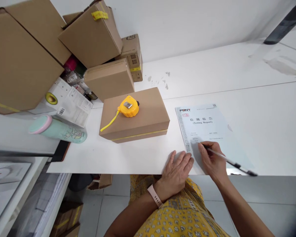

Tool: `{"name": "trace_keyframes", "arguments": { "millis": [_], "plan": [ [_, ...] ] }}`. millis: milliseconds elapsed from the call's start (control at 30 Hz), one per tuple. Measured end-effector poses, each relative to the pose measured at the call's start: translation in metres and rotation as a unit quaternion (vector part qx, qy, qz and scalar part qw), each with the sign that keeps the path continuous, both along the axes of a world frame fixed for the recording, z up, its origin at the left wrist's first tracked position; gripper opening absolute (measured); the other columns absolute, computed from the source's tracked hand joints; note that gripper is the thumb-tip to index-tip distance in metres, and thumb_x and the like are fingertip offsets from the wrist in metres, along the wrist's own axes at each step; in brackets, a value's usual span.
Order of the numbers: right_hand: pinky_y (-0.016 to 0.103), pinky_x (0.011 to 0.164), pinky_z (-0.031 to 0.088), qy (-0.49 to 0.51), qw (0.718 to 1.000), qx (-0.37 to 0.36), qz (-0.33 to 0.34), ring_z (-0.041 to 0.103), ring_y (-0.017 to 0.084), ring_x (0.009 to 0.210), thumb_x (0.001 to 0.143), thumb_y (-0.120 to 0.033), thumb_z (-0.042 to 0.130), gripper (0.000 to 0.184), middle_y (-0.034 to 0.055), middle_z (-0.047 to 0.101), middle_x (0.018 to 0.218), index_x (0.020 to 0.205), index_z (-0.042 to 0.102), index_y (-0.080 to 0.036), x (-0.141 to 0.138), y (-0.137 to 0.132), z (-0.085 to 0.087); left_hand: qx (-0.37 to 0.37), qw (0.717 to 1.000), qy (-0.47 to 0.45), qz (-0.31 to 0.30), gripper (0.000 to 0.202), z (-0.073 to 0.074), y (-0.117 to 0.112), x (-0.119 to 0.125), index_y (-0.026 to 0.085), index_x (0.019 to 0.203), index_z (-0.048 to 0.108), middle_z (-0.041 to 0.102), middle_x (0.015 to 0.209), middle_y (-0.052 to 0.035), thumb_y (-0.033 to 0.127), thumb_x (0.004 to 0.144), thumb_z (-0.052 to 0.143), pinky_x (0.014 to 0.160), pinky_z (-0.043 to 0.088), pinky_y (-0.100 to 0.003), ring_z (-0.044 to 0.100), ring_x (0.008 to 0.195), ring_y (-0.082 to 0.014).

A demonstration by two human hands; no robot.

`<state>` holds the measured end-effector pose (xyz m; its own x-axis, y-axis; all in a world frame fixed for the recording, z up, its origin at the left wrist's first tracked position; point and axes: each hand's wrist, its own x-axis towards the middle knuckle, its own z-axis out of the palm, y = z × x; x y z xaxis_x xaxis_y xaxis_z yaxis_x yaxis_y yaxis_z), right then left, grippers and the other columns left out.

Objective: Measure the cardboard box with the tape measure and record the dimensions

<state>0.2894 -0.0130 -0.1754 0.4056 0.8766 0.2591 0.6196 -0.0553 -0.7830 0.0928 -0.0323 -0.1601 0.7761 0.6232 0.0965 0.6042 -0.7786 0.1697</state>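
Note:
My right hand (212,159) is closed round a pen (233,162), its tip touching the lower left of a printed report sheet (207,126) on the white table (249,108). My left hand (177,171) lies flat with fingers stretched out at the table's front edge, just touching the sheet's left corner. A pink watch strap sits on that wrist. To the left of the sheet a closed cardboard box (135,115) carries a yellow tape measure (128,107) with its tape end hanging over the front.
Several cardboard boxes (91,33) are stacked at the back left against the wall. A mint-green bottle (58,130) lies on its side beside a white leaflet (71,102). A lower white bench (12,177) stands left. More boxes sit on the floor below.

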Motion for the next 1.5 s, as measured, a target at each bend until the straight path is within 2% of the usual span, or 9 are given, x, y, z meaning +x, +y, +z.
{"name": "trace_keyframes", "arguments": {
  "millis": [200,367,467,533,767,933,1033,1233,1500],
  "plan": [
    [0.037,0.068,0.047,-0.243,0.967,0.028,0.074,0.063,0.031,0.098,0.088,-0.009,0.051,0.044,0.016,0.07,0.108,0.125,0.069,-0.023,0.053,0.031,-0.012,-0.06,0.981,-0.181,0.024,0.048,0.016,0.007,-0.008,0.013,0.141,0.052,0.059,0.15,-0.0128,0.043,0.104,0.054,0.123,0.041,-0.045,0.05,0.143,-0.024],
    [0.037,0.06,0.042,-0.292,0.953,0.055,0.06,0.062,0.031,0.09,0.083,-0.003,0.051,0.058,0.0189,0.071,0.109,0.136,0.065,-0.024,0.068,0.044,-0.025,0.122,0.913,-0.362,0.145,0.026,0.086,0.046,-0.059,0.02,0.129,0.057,0.071,0.129,-0.0122,0.029,0.105,0.053,0.11,0.051,-0.047,0.063,0.128,-0.0246],
    [0.038,0.056,0.041,-0.294,0.951,0.088,0.026,0.065,0.034,0.092,0.091,-0.013,0.051,0.05,0.0214,0.071,0.113,0.139,0.062,-0.023,0.055,0.039,-0.012,0.256,0.867,-0.341,0.256,0.03,0.125,0.089,-0.1,0.02,0.129,0.056,0.067,0.134,-0.0149,0.031,0.101,0.06,0.112,0.045,-0.054,0.059,0.133,-0.0295],
    [0.037,0.054,0.042,-0.282,0.954,0.098,0.007,0.068,0.035,0.093,0.096,-0.021,0.05,0.044,0.0203,0.071,0.115,0.138,0.062,-0.024,0.041,0.033,0.003,0.227,0.87,-0.296,0.322,0.053,0.138,0.119,-0.119,0.019,0.137,0.052,0.058,0.147,-0.0181,0.04,0.093,0.072,0.117,0.039,-0.056,0.048,0.143,-0.034],
    [0.039,0.051,0.047,-0.172,0.979,0.111,0.02,0.073,0.031,0.082,0.101,-0.039,0.047,0.035,0.0166,0.07,0.125,0.126,0.067,-0.025,-0.007,0.01,0.044,-0.022,0.869,-0.319,0.379,0.058,0.146,0.155,-0.129,0.022,0.133,0.061,0.069,0.132,-0.0125,0.037,0.08,0.081,0.109,0.044,-0.048,0.062,0.126,-0.0352],
    [0.038,0.059,0.054,0.077,0.989,0.042,0.116,0.072,0.028,0.084,0.097,-0.054,0.056,0.034,0.0102,0.075,0.109,0.111,0.072,-0.028,-0.037,0.005,0.075,-0.29,0.747,-0.562,0.204,0.045,0.153,0.108,-0.119,0.019,0.114,0.07,0.076,0.105,-0.0103,0.055,0.087,0.065,0.086,0.055,-0.04,0.072,0.093,-0.0283],
    [0.043,0.081,0.059,0.289,0.925,-0.04,0.242,0.071,0.028,0.093,0.096,-0.066,0.056,0.047,0.0106,0.076,0.11,0.118,0.073,-0.028,-0.061,0.013,0.108,-0.415,0.679,-0.59,0.135,0.053,0.158,0.084,-0.112,0.019,0.114,0.068,0.076,0.093,-0.008,0.062,0.085,0.065,0.066,0.054,-0.034,0.07,0.069,-0.0215],
    [0.038,0.07,0.055,0.454,0.795,-0.133,0.379,0.063,0.022,0.081,0.094,-0.075,0.052,0.058,0.0095,0.067,0.092,0.097,0.071,-0.019,-0.1,0.035,0.149,-0.416,0.699,-0.554,0.18,0.055,0.157,0.075,-0.11,0.02,0.12,0.062,0.074,0.087,-0.0044,0.059,0.082,0.071,0.059,0.05,-0.026,0.069,0.065,-0.0169],
    [0.028,0.053,0.034,0.454,0.838,-0.06,0.295,0.04,0.012,0.061,0.071,-0.076,0.078,0.061,-0.0024,0.046,0.067,0.068,0.049,-0.022,-0.085,0.109,0.159,-0.266,0.713,-0.584,0.281,0.053,0.177,0.111,-0.189,0.019,0.113,0.068,0.076,0.1,-0.0065,0.056,0.075,0.073,0.063,0.054,-0.028,0.073,0.082,-0.0233]
  ]
}}
